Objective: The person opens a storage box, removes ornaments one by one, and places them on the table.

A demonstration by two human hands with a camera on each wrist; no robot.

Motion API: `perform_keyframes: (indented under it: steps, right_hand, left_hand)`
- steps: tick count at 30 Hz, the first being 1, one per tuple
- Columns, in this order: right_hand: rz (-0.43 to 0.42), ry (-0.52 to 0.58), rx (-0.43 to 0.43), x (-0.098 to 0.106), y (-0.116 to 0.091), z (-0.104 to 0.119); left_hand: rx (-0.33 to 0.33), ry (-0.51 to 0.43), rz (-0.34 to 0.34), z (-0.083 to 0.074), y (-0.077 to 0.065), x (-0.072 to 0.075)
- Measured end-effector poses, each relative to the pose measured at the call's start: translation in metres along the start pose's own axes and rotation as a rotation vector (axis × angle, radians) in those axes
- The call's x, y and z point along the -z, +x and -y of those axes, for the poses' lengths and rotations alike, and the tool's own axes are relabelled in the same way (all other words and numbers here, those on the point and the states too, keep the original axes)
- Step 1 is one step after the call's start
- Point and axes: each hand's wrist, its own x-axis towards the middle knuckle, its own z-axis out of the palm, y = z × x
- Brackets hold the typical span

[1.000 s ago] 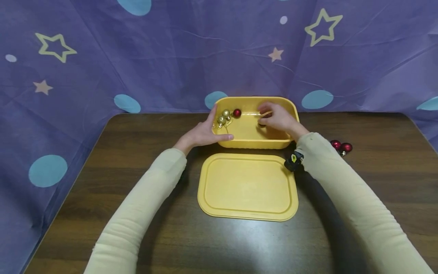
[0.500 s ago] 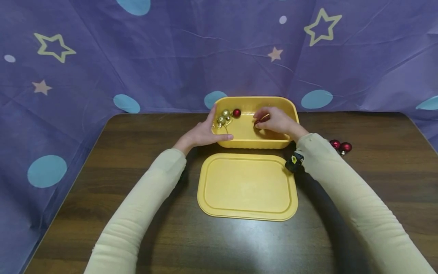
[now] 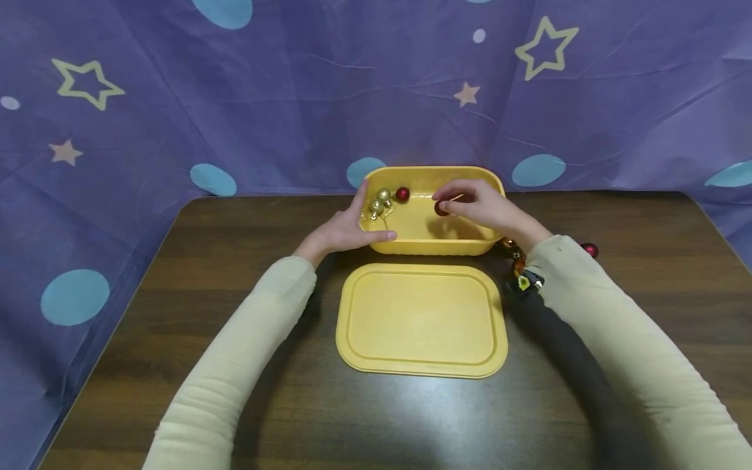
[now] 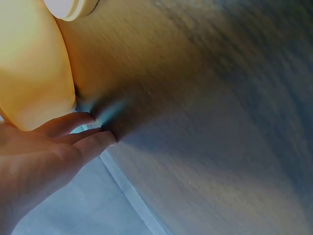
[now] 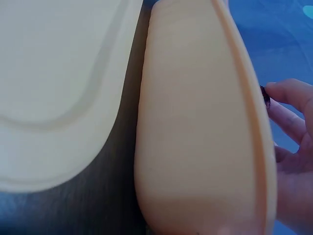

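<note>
At the back of the table stands a yellow plastic box (image 3: pixel 437 247). My left hand (image 3: pixel 341 228) rests on its left end with straight fingers, the thumb lying along the near rim. My right hand (image 3: pixel 484 205) reaches over the right part of the box, pinching a small dark red Christmas ball (image 3: pixel 440 207) between thumb and fingers. In the right wrist view, the box wall hides most of this ball (image 5: pixel 265 95). Two gold balls (image 3: pixel 384 196) and another red ball (image 3: pixel 402 194) lie at the left inside the box.
A flat yellow lid (image 3: pixel 420 320) lies in front of the box. Orange-brown shiny ornaments (image 3: pixel 519 266) show between the box and my right sleeve. Beyond that sleeve sits a red ball (image 3: pixel 590 250). A purple patterned cloth (image 3: pixel 305 98) hangs behind the table.
My right forearm has shifted to the right, uncovering the orange-brown ornaments and hiding part of the red ones. The pinched red ball shows more clearly beneath my fingers. My left hand keeps its place.
</note>
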Motion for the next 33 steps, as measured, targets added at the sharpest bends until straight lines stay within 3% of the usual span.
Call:
perform_keyframes:
  steps: [5,16,33]
  right_hand:
    - [-0.025,0.038,-0.048,0.006,-0.013,0.005]
    - [-0.099,0.006,-0.103,0.021,-0.047,0.01]
    - [-0.192,0.04,-0.136,0.049,-0.096,0.004]
  left_hand:
    - [-0.006,0.003,0.006,0.0,-0.001,0.0]
    - [-0.016,-0.003,0.01,0.001,0.0,0.0]
    - [-0.005,-0.005,0.018,0.0,0.0,0.001]
